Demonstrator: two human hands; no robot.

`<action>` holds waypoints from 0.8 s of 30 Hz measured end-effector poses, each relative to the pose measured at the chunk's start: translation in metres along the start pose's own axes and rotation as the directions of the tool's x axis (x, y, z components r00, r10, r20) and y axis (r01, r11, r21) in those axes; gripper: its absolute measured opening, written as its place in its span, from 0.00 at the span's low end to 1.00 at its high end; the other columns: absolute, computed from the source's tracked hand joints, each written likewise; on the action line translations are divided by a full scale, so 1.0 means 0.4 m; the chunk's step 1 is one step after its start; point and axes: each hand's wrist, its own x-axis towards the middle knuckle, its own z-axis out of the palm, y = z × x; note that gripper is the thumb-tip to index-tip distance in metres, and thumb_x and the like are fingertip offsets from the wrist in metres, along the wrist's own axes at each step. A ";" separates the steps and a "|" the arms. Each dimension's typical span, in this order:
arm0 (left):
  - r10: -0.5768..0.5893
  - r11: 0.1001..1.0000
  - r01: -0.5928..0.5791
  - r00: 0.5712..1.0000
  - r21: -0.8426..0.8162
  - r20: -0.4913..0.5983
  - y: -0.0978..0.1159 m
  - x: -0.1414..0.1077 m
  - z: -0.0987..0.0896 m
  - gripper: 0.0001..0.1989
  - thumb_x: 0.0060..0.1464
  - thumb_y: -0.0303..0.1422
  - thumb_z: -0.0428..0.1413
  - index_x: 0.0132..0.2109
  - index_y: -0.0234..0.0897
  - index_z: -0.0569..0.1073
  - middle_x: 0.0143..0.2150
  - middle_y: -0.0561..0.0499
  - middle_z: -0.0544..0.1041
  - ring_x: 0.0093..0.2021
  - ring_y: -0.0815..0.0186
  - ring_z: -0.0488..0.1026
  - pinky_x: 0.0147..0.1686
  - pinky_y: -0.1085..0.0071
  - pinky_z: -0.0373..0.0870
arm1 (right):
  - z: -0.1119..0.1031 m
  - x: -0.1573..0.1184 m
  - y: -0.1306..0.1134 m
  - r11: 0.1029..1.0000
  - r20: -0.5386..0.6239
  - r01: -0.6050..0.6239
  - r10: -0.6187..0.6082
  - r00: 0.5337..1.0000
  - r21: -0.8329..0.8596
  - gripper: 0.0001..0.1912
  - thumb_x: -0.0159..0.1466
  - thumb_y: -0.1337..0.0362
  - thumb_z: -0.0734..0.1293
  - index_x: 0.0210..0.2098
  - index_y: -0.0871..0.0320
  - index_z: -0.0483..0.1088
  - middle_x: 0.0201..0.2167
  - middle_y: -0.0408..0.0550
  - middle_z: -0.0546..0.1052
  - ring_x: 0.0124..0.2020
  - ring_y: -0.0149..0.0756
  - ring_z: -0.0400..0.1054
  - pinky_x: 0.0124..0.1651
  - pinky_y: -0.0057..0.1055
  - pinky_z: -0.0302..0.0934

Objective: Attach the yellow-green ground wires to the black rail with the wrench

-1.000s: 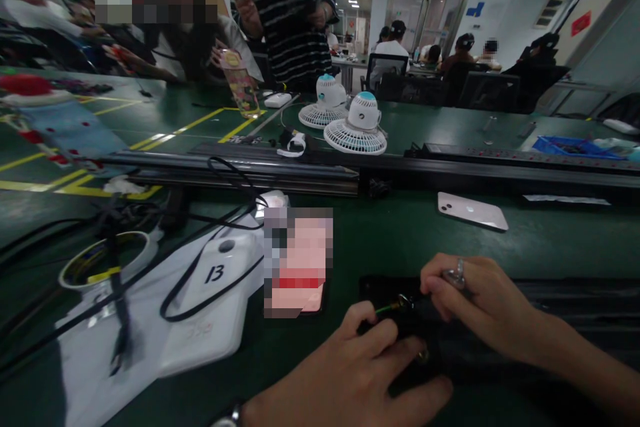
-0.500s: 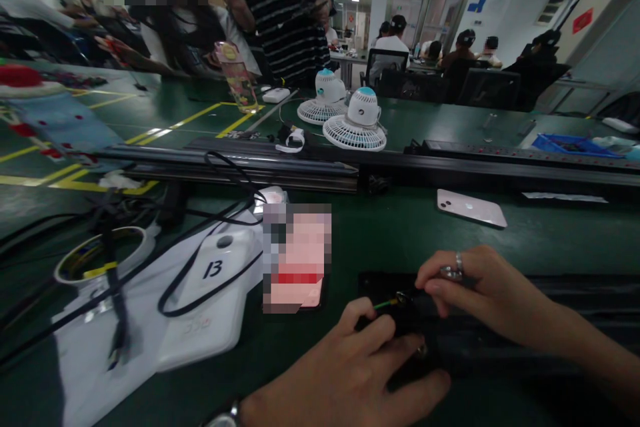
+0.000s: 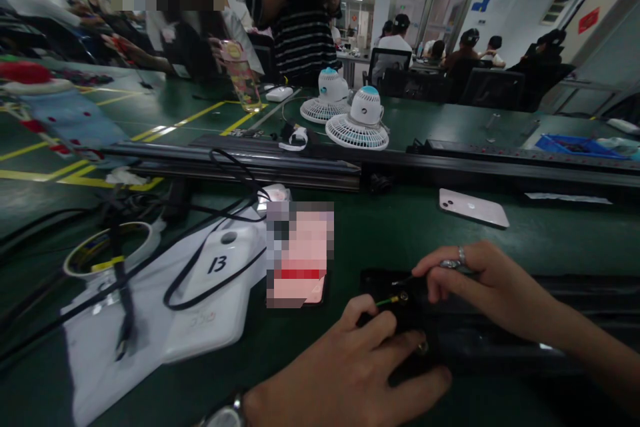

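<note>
My left hand (image 3: 350, 360) is curled over the end of a long black casing (image 3: 500, 300), its fingers bent round a green wire (image 3: 384, 303). The wire's yellowish tip lies beside a small brass-coloured round fitting (image 3: 403, 295). Another metal fitting (image 3: 423, 345) shows by a fingertip. Above the casing, my right hand (image 3: 465, 273) pinches a slim metal tool (image 3: 449, 265); its thin dark shaft points left, its tip just above the fitting and apart from it. I cannot make out the tool's exact kind.
A pink phone (image 3: 474, 208) lies beyond my right hand. To the left are a partly blurred phone (image 3: 315, 290), a white power bank (image 3: 215, 293) marked 13, black cables and a tape roll (image 3: 75, 273). Black rails (image 3: 280, 170) cross behind, with two white fans (image 3: 357, 127) beyond.
My right hand has drawn the tool's tip up off the fitting, which now shows clearly. My left hand keeps its grip. Across the table, the person in stripes holds a dark tablet higher.
</note>
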 end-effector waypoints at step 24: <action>0.004 1.000 -0.004 1.000 0.002 -0.016 -0.001 -0.002 0.005 0.17 0.67 0.30 0.57 0.60 0.47 0.70 0.49 0.52 0.76 0.44 0.65 0.69 0.48 0.64 0.59 | 0.022 -0.018 -0.014 0.971 -0.079 0.168 -0.184 0.980 -0.169 0.15 0.75 0.64 0.61 0.32 0.54 0.71 0.30 0.39 0.79 0.35 0.34 0.73 0.39 0.30 0.63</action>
